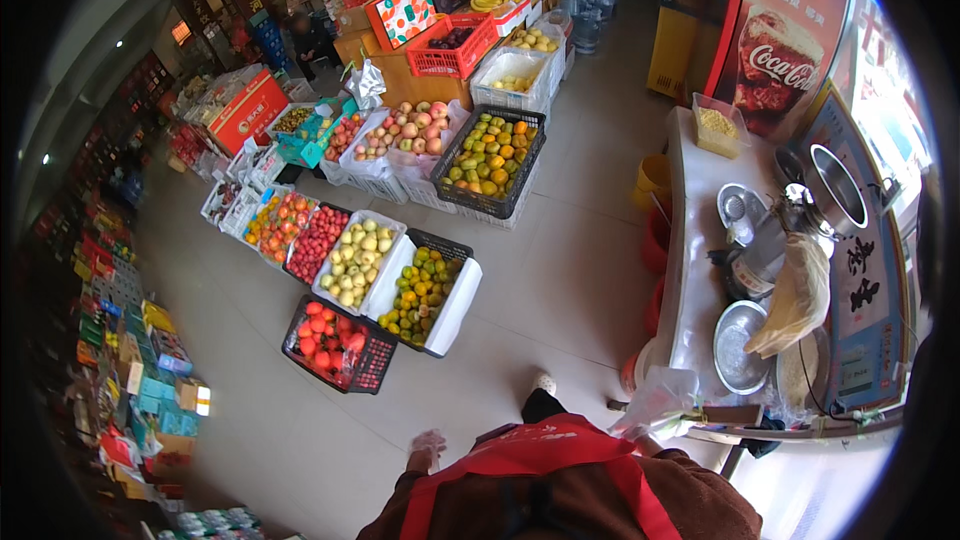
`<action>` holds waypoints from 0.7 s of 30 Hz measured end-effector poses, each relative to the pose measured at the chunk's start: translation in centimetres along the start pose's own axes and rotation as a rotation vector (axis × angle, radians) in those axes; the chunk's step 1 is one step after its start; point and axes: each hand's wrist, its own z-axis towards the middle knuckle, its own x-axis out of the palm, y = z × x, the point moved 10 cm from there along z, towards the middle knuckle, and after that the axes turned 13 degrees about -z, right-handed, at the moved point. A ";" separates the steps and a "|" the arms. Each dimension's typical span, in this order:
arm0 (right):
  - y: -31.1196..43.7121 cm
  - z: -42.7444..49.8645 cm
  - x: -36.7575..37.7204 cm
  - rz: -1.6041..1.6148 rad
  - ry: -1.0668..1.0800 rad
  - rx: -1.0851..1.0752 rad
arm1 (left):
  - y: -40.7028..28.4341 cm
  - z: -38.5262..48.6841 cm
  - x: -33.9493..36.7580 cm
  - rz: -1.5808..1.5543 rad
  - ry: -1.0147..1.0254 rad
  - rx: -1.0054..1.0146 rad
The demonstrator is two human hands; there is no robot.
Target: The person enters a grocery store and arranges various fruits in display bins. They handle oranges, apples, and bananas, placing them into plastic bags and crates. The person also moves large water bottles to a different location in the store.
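Note:
My left hand (427, 450) hangs low beside the red apron (555, 441), in a thin clear plastic glove, with nothing visible in it. My right hand (646, 438) is at my right side by the near end of the metal-topped counter (686, 240). A translucent plastic bag (664, 394) covers the area around that hand, so its fingers are hidden, and whether it grips the bag cannot be told. On the counter nearby are a round metal basin (739, 349), a pan of pale grain or crumbs (799, 371) and a yellowish plastic bag (799, 292).
Fruit crates stand on the floor ahead, including a black crate of red fruit (337, 345) and a crate of green-orange citrus (491, 157). Buckets (654, 240) sit beside the counter. Stacked boxed goods (154, 390) line the left. A person (307, 41) sits at the back.

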 end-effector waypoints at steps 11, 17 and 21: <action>8.1 20.2 -19.5 -0.829 -0.023 -0.182 | -18.9 5.3 1.2 -0.022 -0.306 0.063; 4.6 26.5 -25.7 0.205 -0.065 0.147 | -26.2 13.0 3.9 -0.120 -0.135 -0.067; 1.7 27.5 -28.2 -0.174 0.024 0.256 | -35.9 18.5 5.9 0.159 -0.027 0.063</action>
